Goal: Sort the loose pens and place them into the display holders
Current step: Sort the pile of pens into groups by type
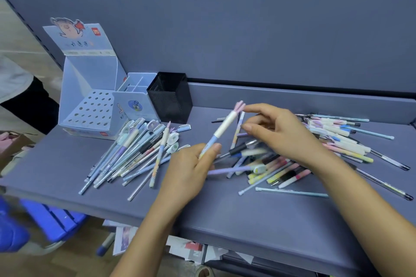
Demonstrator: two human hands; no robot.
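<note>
Display holders (90,105) stand beyond and left of the left hand (189,173), which pinches a white-and-blue pen (225,123) (pink end up). The right hand (281,132), half-curled over the loose pens (337,139), has its fingertips by that end; whether it holds anything cannot be told.

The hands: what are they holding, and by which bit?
The left hand grips the white-and-blue plastic pen with pink ears by its lower blue end. The right hand reaches toward its top; whether it pinches anything cannot be told.
</note>
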